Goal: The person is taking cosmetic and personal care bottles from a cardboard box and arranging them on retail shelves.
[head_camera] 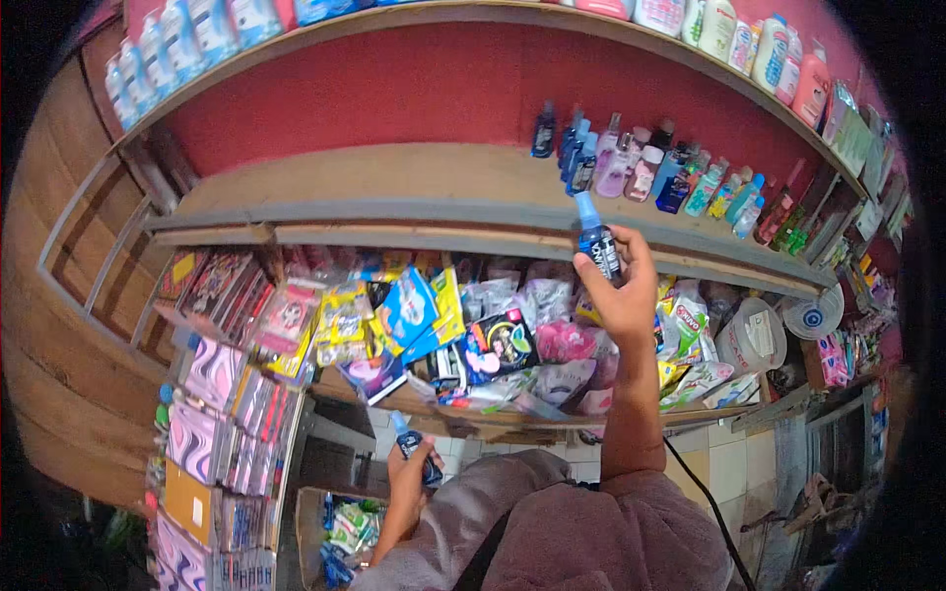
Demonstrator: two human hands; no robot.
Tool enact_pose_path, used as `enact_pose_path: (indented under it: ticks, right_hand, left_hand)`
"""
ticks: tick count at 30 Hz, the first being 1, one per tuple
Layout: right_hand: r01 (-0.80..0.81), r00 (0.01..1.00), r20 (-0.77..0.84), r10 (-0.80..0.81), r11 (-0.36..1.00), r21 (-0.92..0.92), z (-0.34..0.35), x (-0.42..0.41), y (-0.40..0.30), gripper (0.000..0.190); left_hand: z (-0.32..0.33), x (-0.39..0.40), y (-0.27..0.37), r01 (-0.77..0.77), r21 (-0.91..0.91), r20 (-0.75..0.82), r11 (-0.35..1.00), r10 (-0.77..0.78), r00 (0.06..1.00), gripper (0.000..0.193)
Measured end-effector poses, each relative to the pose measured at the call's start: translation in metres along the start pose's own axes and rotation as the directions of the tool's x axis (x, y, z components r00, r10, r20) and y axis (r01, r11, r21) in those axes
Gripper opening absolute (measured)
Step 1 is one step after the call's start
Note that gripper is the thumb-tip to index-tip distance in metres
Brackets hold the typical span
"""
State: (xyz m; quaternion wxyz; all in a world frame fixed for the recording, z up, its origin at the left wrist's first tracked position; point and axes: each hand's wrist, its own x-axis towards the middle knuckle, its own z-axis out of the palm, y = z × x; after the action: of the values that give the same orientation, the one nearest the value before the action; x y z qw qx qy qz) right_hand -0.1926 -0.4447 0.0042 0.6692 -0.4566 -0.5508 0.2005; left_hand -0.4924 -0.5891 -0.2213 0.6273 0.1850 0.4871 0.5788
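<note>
My right hand [623, 284] is raised at the front edge of the middle wooden shelf [355, 173], its fingers around a dark blue spray bottle [600, 247] with a light blue cap. Lower down, beside my lap, my left hand [414, 469] grips a similar dark blue bottle [420, 449], cap up. Several bottles of the same look, such as this one [584, 166], stand on the shelf just beyond my right hand. To their right are purple, pink, blue and green bottles [612, 173].
Packets [406, 314] fill the shelf below. A cardboard box [307, 517] of mixed packets sits low at left, near stacked notebooks [214, 373]. Overhead, an upper shelf [443, 16] carries lotion bottles. A white plastic tub [752, 336] stands at right; a black cable [706, 502] hangs nearby.
</note>
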Motion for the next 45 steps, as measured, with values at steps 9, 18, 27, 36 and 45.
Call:
enact_pose_path:
  ticks: [9, 18, 27, 36, 45]
  right_hand:
    - [0.028, 0.959, 0.265, -0.096, 0.968, 0.249, 0.012, 0.06, 0.012, 0.05]
    - [0.084, 0.948, 0.274, -0.16, 0.96, 0.268, 0.034, 0.152, 0.039, 0.053]
    - [0.281, 0.939, 0.28, -0.199, 0.914, -0.292, 0.006, 0.179, 0.053, 0.044]
    - [0.137, 0.966, 0.251, -0.054, 0.935, -0.327, -0.017, 0.161, 0.073, 0.018]
    - [0.029, 0.921, 0.381, 0.078, 0.963, -0.268, -0.019, 0.16, 0.066, 0.018]
  left_hand:
    - [0.256, 0.055, 0.19, -0.465, 0.193, 0.504, 0.864, 0.319, 0.803, 0.026]
    - [0.376, 0.138, 0.25, -0.453, 0.282, 0.63, 0.846, 0.192, 0.752, 0.034]
    - [0.405, 0.217, 0.259, -0.602, 0.293, 0.729, 0.743, 0.233, 0.643, 0.025]
    - [0.426, 0.308, 0.23, -0.769, 0.381, 0.764, 0.513, 0.294, 0.575, 0.026]
    - [0.441, 0.37, 0.206, -0.578, 0.175, 0.824, 0.797, 0.203, 0.529, 0.02]
